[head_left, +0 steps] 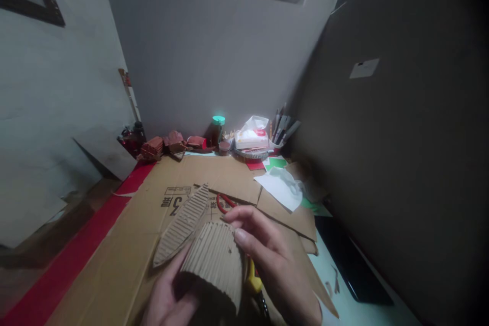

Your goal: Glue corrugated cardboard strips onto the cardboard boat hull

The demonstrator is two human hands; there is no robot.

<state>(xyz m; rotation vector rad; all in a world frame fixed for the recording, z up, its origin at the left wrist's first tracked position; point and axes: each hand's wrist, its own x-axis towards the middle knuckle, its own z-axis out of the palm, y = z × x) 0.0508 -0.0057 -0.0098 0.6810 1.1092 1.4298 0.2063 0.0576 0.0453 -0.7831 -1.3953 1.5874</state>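
A curved piece of corrugated cardboard [216,254], ridges outward, is held up low in the middle of the head view. My left hand [171,293] grips it from the left and below; part of the fingers is hidden beneath it. At its upper right edge, my right hand [267,249] has thumb and fingertips closed on the cardboard. Just left of it lies a leaf-shaped corrugated cardboard piece [181,226]. Behind the right fingers a red loop-shaped handle [222,205] shows, and a yellow and black tool part [253,281] is partly covered by the right hand.
Flat cardboard sheets [133,234] cover the table. At the back stand reddish-brown cardboard models [153,148], a jar with a green lid [218,127], a tissue pack [252,138] and a pen cup [280,137]. Crumpled white paper [282,186] and a black flat device [353,260] lie right.
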